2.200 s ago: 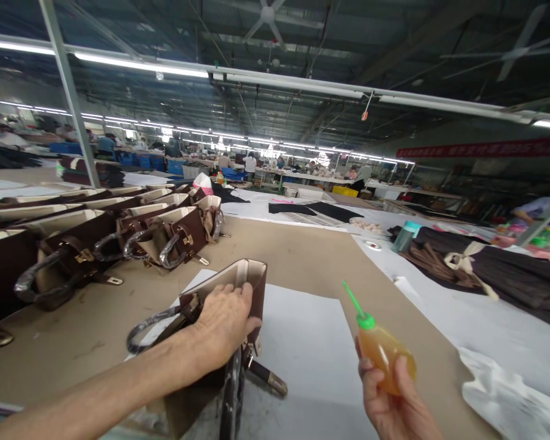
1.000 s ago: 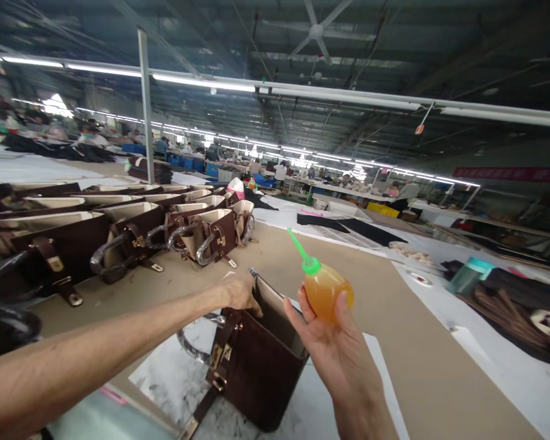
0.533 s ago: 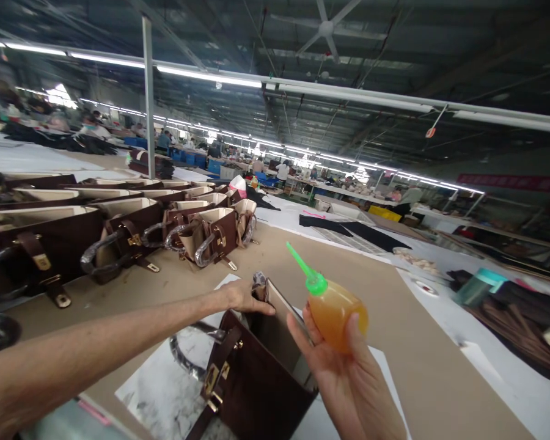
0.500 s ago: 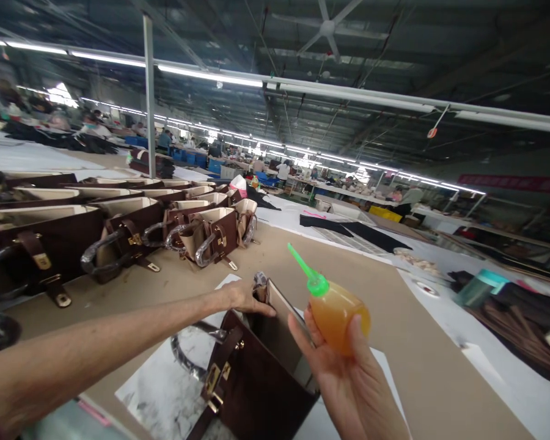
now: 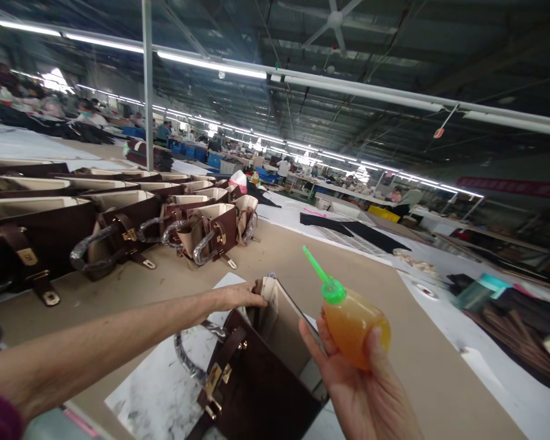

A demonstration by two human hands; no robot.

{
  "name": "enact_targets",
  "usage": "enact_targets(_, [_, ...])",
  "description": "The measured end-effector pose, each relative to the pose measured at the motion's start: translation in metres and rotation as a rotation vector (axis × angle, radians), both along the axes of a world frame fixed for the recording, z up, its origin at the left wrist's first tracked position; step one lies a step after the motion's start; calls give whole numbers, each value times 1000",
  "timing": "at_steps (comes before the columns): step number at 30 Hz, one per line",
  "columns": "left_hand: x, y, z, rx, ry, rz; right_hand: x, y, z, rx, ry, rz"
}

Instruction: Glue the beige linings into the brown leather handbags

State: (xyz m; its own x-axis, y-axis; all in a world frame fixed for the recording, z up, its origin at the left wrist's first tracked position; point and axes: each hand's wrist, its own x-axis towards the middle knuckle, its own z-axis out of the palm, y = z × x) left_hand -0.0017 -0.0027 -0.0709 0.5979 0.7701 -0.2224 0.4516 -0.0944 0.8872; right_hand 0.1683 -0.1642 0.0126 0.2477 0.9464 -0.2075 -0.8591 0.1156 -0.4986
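Holding brown handbag [image 5: 268, 382], cut off at lower centre of frame, by left hand [image 5: 242, 296] with fingers partly hidden, and gripping in right hand [image 5: 364, 382] orange-filled bottle [image 5: 356, 328], now farther right than before.

One left hand [image 5: 238, 297] and one right hand [image 5: 357, 373] show, with one squeeze bottle [image 5: 355, 327] and one open brown handbag [image 5: 268, 379] between the two arms. Away to the left stand at least eight more handbags [image 5: 32, 238], though they overlap too closely for an exact total. There are two flat black pieces [image 5: 376, 237], one teal-lidded container [image 5: 479, 292], one white ring-shaped roll [image 5: 425, 292], one yellow bin [image 5: 385, 213], one red banner [image 5: 513, 187], one near upright metal post [image 5: 147, 91] and one ceiling fan [image 5: 334, 19].
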Motion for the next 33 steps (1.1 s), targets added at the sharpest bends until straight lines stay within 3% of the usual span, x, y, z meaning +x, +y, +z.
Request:
enact_targets(5, [-3, -3, 12, -18, -20, 22, 6, -6, -1, 34, -17, 11])
enact_targets(8, [-6, -6, 28, 31, 19, 16, 8, -14, 0, 44, -14, -7])
enact_targets(11, [-7, -8, 55, 101, 79, -59, 10, -25, 1, 35, -15, -43])
enact_targets(15, [1, -7, 103, 201, 220, -202, 19, -42, -6, 26, -44, -15])
enact_targets(18, [12, -8, 134, 258, 364, -310, 34, -57, -17, -31, -176, -1])
enact_targets(20, [20, -12, 145, 269, 463, -373, 48, -67, -23, -69, -320, -8])
enact_targets(23, [30, -24, 144, 256, 588, -439, 65, -81, -29, -60, -570, -30])
enact_targets(27, [39, -38, 123, 251, 679, -475, 69, -89, -30, -44, -887, -119])
enact_targets(33, [45, -42, 97, 219, 709, -496, 67, -85, -36, -73, -1117, -291])
